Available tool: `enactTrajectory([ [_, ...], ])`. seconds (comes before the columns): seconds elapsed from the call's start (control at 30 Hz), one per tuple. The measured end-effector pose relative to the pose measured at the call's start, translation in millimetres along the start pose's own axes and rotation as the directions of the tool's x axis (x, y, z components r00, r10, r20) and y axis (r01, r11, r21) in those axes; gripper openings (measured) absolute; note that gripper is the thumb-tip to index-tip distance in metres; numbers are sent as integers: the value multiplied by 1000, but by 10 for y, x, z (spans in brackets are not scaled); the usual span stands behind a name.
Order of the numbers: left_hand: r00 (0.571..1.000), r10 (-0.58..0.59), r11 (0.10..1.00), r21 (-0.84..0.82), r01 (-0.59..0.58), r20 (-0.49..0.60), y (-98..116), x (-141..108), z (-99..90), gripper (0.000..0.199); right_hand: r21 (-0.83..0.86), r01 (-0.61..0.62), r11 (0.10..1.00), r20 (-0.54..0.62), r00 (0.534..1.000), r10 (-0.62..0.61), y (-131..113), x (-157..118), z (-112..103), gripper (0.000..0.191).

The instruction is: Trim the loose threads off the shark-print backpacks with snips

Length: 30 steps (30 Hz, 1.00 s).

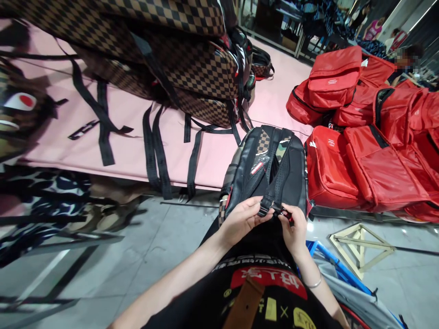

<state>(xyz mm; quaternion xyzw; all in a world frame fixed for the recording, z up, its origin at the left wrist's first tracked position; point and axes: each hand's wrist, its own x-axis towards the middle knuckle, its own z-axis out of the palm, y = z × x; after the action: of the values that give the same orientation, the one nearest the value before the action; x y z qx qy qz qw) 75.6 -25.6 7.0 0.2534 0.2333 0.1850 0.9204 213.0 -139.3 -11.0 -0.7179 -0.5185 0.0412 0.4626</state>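
Note:
A black backpack [295, 171] with checkered and camouflage patches rests against the table edge in front of me, its padded straps facing up. My left hand [245, 218] pinches a black buckle [265, 205] at the lower end of the straps. Close beside it on the right, my right hand [294, 225] has its thumb and fingers closed on a black strap end near the bag's bottom. A small red-and-white label [257, 168] in clear plastic lies on the left strap.
Brown checkered bags [202, 68] are piled on the pink table [130, 151], with loose black straps hanging over its edge. Red bags [332, 164] are heaped at the right. A cream metal frame [358, 246] stands on the floor. People are in the background at top right.

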Motion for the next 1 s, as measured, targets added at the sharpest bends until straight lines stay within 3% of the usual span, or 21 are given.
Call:
enactTrajectory([
  [0.27, 998, 47, 997, 58, -44, -39, -29, -16, 44, 31, -99, 48, 994, 15, 999, -47, -42, 102, -20, 14],
  [0.6, 996, 81, 993, 86, -78, -27, -30, -12, 12, 32, -46, 61, 997, 49, 997, -58, -102, 133, 6, 15],
  [1.0, 991, 98, 988, 128, -87, -85, -24, -34, 31, 32, -169, 92, 981, 51, 995, -84, -178, 165, 35, 16],
])
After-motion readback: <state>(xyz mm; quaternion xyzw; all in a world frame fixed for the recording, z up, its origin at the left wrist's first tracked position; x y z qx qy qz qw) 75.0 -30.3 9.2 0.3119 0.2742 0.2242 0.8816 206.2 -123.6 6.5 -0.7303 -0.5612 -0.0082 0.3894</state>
